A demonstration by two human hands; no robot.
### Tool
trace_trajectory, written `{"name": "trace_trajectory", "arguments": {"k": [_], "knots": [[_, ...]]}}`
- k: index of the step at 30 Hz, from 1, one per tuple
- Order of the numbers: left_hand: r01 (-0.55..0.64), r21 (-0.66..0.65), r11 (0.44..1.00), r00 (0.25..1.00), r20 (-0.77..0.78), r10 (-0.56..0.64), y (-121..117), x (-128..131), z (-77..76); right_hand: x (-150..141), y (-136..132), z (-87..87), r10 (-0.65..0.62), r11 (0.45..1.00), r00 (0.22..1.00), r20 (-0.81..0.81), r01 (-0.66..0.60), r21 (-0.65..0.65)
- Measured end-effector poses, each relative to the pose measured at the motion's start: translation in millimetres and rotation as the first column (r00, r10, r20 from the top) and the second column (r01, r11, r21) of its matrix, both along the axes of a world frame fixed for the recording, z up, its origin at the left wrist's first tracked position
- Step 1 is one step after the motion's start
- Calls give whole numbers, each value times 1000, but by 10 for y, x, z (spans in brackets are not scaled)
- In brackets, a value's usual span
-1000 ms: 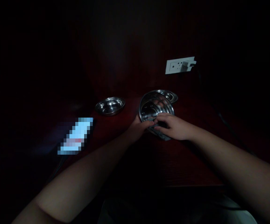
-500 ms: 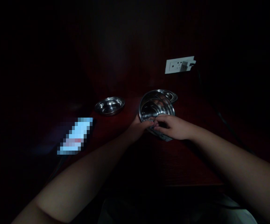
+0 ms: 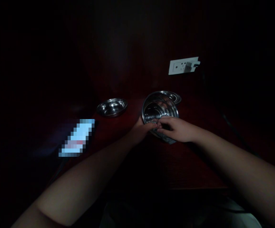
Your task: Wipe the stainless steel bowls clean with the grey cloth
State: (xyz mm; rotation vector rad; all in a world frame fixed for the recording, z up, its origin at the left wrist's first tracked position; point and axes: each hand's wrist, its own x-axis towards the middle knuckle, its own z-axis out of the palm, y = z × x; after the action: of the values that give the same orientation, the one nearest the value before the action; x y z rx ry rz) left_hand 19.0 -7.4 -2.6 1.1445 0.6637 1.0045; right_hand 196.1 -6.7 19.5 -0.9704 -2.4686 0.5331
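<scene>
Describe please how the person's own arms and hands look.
The left hand and the right hand wear no gloves. The left forearm and the right forearm are bare, with no sleeve, watch or bracelet visible. Rings I cannot confirm: some fingers are hidden.

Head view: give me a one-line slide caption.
In dim light, the left hand grips a tilted bowl while the right hand holds a cloth against it.

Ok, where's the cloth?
In the head view, the cloth is just right of centre, at the near rim of the tilted metal bowl, partly covered by the right hand.
</scene>
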Motion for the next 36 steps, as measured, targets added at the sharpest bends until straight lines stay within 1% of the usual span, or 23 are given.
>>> {"name": "trace_trajectory", "arguments": {"k": [12, 21, 27, 36], "knots": [[-16, -39, 999, 1000, -9, 15, -9, -4, 10, 6, -1, 5, 4, 1000, 1000, 14, -4, 7], [3, -13, 1000, 1000, 4, -3, -14, 1, 15, 3, -4, 14, 4, 1000, 1000, 15, -4, 5], [0, -34, 999, 1000, -2, -1, -6, -4, -4, -3, -16, 20, 3, 1000, 1000, 15, -3, 3], [-3, -21, 1000, 1000, 11, 3, -9, -4, 2, 6, 3, 9, 8, 1000, 1000, 18, -8, 5]]}}
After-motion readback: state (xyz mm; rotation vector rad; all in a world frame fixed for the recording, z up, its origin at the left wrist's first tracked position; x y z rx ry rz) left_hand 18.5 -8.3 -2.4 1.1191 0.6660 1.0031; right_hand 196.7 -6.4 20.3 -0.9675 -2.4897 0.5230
